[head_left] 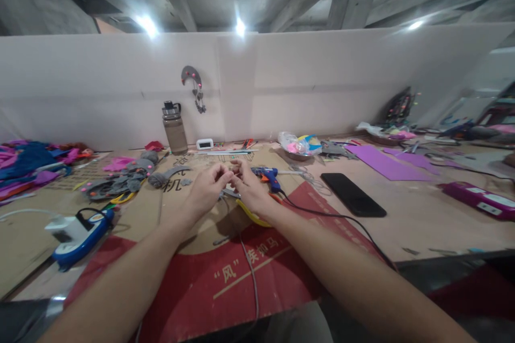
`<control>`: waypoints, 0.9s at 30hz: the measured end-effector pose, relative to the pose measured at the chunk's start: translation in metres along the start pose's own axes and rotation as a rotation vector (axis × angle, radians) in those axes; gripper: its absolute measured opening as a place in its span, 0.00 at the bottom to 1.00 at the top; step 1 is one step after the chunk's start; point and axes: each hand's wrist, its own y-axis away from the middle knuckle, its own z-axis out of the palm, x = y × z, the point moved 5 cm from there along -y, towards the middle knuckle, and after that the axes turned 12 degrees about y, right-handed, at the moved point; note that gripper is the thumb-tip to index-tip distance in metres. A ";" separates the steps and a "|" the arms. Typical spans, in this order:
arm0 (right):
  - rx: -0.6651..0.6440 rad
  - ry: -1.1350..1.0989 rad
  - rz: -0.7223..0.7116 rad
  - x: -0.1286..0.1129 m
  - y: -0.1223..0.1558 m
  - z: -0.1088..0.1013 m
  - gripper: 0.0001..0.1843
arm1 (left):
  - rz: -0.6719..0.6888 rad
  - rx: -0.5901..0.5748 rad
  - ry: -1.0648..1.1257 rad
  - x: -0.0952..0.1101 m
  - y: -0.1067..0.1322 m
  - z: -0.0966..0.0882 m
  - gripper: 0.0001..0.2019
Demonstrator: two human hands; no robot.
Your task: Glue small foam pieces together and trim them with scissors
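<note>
My left hand (210, 186) and my right hand (250, 188) meet over the cardboard sheet, fingertips pinched together. A thin grey cord (250, 265) runs from beneath them down across the red print to the front edge. Its upper end goes in at my fingers, where the pinched part is mostly hidden. Under my right hand lie yellow-handled scissors (252, 214), partly covered by the wrist. Just beyond that hand rests a blue glue gun (271, 178) with a black cable. A grey flower-shaped cutout (185, 182) is left of my left hand.
Grey felt pieces (120, 185) and a blue power strip (84, 241) lie at left. A water bottle (175, 127) stands by the partition, where a grey moon ornament (192, 76) hangs. Rightward are a black phone (353, 194), purple sheets (386, 162) and a magenta power strip (478, 199).
</note>
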 end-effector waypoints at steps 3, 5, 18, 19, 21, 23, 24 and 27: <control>-0.057 -0.169 0.070 0.000 0.001 0.009 0.20 | -0.045 0.022 0.239 -0.006 0.001 0.004 0.12; -0.087 -0.259 0.116 0.001 0.000 0.012 0.18 | -0.099 0.021 0.443 -0.010 0.002 0.006 0.12; 0.119 0.083 -0.103 -0.018 -0.005 -0.023 0.09 | -0.251 -0.006 0.693 -0.018 -0.003 0.005 0.12; 0.128 0.144 -0.127 -0.020 -0.004 -0.024 0.09 | -0.273 -0.014 0.699 -0.019 -0.002 0.006 0.12; 0.145 0.253 -0.175 -0.022 -0.003 -0.026 0.08 | -0.310 -0.023 0.719 -0.020 -0.001 0.006 0.12; 0.148 0.347 -0.230 -0.024 -0.003 -0.027 0.07 | -0.343 -0.034 0.733 -0.020 0.000 0.005 0.12; 0.143 0.388 -0.257 -0.025 -0.003 -0.028 0.07 | -0.360 -0.044 0.731 -0.021 0.000 0.005 0.12; 0.101 0.502 -0.320 -0.028 -0.003 -0.026 0.04 | -0.423 -0.085 0.695 -0.023 0.001 0.003 0.13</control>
